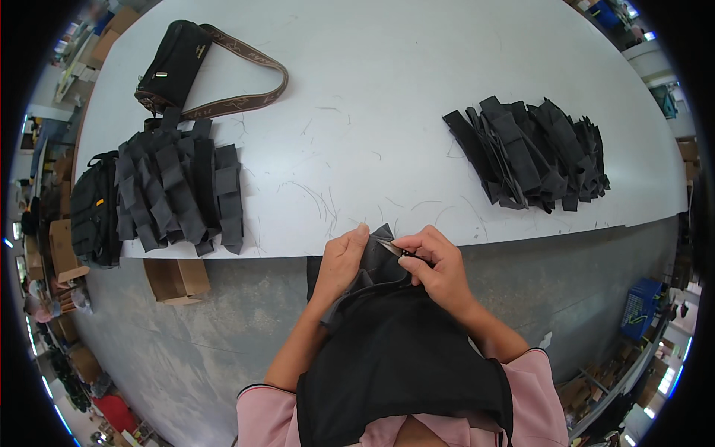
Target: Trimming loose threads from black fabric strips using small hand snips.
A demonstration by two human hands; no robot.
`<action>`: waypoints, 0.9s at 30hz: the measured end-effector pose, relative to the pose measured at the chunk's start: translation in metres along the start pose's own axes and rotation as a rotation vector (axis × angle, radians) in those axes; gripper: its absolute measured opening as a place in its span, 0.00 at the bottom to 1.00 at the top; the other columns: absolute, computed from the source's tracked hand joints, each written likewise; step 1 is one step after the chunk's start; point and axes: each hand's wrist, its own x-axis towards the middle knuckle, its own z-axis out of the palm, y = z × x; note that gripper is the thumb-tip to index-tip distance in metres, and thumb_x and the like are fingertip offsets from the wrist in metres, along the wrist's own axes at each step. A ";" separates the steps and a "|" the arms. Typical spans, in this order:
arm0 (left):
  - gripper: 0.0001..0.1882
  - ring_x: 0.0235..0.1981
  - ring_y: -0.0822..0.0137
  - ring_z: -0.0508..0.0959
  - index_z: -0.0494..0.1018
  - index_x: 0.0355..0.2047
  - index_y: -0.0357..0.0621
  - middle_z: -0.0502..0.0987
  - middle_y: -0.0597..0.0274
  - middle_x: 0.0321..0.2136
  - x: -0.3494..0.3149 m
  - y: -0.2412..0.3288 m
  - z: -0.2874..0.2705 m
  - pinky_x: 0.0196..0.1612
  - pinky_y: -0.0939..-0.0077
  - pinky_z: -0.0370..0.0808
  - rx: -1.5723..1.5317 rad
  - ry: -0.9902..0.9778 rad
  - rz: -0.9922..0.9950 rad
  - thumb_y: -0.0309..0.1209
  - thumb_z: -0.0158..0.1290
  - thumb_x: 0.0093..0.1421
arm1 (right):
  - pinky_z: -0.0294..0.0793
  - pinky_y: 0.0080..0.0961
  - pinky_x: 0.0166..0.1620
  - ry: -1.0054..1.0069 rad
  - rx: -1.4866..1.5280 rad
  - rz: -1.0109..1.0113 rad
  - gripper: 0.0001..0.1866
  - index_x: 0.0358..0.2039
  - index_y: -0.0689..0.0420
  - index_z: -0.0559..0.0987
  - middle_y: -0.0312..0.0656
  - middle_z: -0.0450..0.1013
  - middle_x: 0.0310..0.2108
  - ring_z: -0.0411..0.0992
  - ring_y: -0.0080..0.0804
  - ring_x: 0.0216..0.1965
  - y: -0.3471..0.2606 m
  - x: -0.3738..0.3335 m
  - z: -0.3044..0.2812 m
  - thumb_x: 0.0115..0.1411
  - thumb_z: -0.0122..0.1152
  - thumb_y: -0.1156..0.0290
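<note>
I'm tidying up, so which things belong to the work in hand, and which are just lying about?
In the work:
dark fabric piece in the left hand
snips in the right hand
probably left strip pile, right strip pile

Apparently lying about:
shoulder bag
backpack
cardboard box
blue crate

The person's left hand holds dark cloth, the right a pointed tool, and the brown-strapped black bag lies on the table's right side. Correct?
No: the head view shows the brown-strapped black bag on the left of the table. The left hand holds dark cloth, the right hand the pointed tool.
</note>
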 end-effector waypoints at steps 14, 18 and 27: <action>0.21 0.15 0.65 0.57 0.65 0.22 0.33 0.59 0.49 0.14 -0.004 0.009 0.009 0.20 0.68 0.59 0.373 0.227 0.258 0.40 0.45 0.65 | 0.66 0.24 0.24 0.020 -0.930 -0.554 0.17 0.39 0.58 0.76 0.37 0.67 0.28 0.68 0.31 0.19 -0.024 -0.008 0.005 0.45 0.64 0.75; 0.21 0.15 0.60 0.56 0.66 0.21 0.33 0.61 0.48 0.13 -0.005 0.011 0.012 0.20 0.67 0.60 0.372 0.225 0.237 0.40 0.45 0.65 | 0.69 0.25 0.25 0.047 -0.950 -0.535 0.18 0.39 0.59 0.76 0.39 0.69 0.28 0.71 0.34 0.22 -0.021 -0.009 0.008 0.44 0.66 0.78; 0.22 0.14 0.58 0.58 0.66 0.20 0.35 0.62 0.48 0.13 -0.008 0.016 0.014 0.20 0.65 0.59 0.474 0.259 0.254 0.40 0.45 0.65 | 0.70 0.24 0.24 0.069 -1.001 -0.515 0.17 0.39 0.59 0.76 0.41 0.70 0.30 0.71 0.35 0.22 -0.018 -0.013 0.010 0.46 0.64 0.78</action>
